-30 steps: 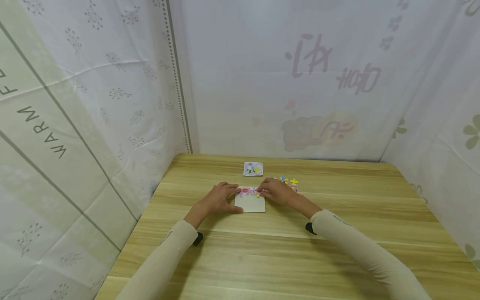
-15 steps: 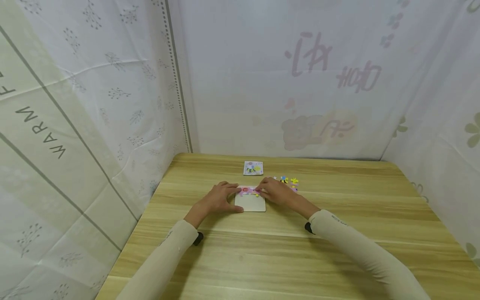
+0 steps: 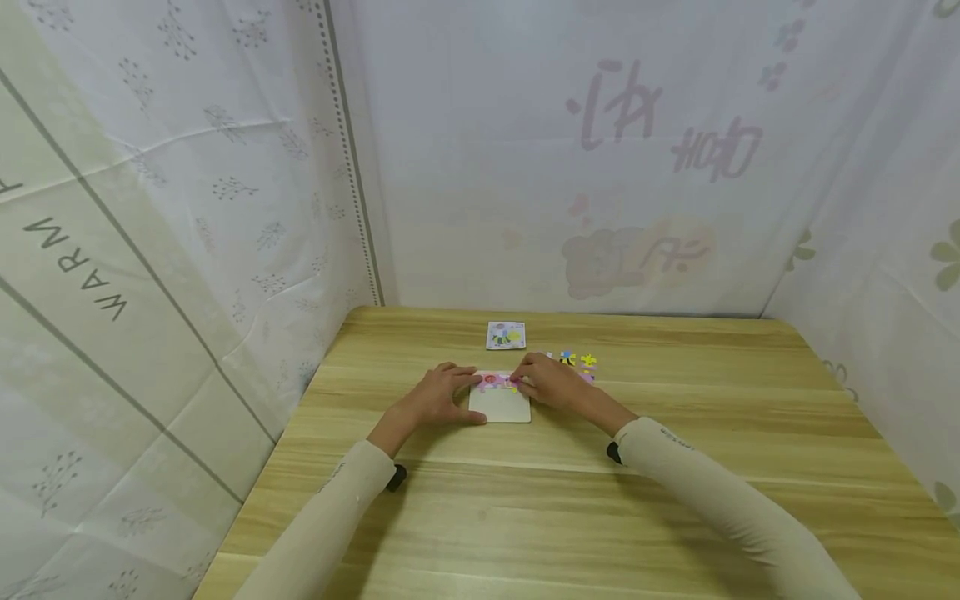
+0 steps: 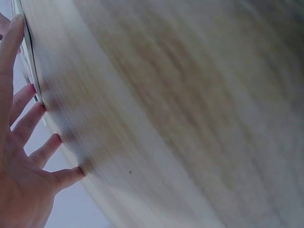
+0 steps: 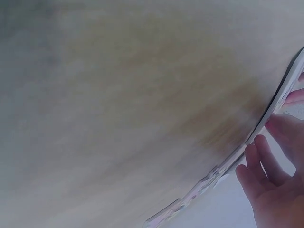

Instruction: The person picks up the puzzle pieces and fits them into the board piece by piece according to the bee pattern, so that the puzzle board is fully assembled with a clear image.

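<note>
A pale, flat puzzle board [image 3: 501, 408] lies on the wooden table, with a row of joined pink jigsaw pieces [image 3: 491, 380] along its far edge. My left hand [image 3: 438, 397] steadies the board's left side, fingers spread, thumb at the near corner and index finger at the far one. In the left wrist view its fingertips [image 4: 81, 171] touch the table and board edge. At the far right corner, my right hand [image 3: 557, 383] pinches a small puzzle piece against the board; the fingers mostly cover it. The right wrist view shows that hand's thumb [image 5: 280, 124] at the board's edge.
Several loose puzzle pieces [image 3: 567, 358], some yellow, lie just beyond and beside my right hand. A small picture card [image 3: 506, 336] with a bee lies behind the board. Patterned curtains [image 3: 480, 167] enclose the table [image 3: 480, 517] at the back and sides.
The right fingertips shift very slightly at the row's right end. The left hand and board hold their place; the head view tilts a little.
</note>
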`<state>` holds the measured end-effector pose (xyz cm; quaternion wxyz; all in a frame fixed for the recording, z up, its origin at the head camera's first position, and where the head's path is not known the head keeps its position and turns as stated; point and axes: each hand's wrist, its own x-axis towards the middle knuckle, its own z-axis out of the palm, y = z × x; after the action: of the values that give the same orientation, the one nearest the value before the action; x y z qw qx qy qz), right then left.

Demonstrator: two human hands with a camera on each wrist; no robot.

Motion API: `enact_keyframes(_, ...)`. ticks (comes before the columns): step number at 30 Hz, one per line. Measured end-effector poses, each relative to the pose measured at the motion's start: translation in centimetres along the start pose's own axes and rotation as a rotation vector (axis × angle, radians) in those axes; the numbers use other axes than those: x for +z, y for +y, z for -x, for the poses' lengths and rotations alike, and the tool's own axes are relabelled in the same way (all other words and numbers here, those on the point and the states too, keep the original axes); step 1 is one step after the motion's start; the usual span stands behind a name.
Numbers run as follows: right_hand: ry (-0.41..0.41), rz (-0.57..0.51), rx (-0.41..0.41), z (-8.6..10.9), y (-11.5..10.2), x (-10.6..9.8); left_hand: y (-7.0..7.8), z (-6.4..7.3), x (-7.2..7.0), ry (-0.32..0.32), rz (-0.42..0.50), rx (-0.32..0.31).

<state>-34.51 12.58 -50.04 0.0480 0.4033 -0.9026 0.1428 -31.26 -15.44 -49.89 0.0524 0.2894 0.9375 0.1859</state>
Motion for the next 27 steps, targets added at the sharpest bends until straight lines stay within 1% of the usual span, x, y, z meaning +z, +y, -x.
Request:
enact_keyframes(6,-0.006,-0.034,0.034,0.0,-0.2,0.0,0.1,0.2,-0.3,0.009,0.013,-0.002)
enact_keyframes(11,-0.017,-0.088,0.064,0.1,0.0,-0.1,0.0,0.3,-0.3,0.004,0.010,-0.008)
enact_keyframes(16,0.004,-0.151,0.082,0.4,0.4,-0.6,0.0,0.2,-0.2,0.004,0.006,-0.003)
enact_keyframes(20,0.022,-0.175,0.138,0.5,1.1,-1.2,0.0,0.2,-0.2,0.004,0.000,0.003)
enact_keyframes(27,0.049,-0.161,0.223,0.9,3.7,-1.9,0.1,0.1,-0.1,-0.014,-0.010,-0.005)
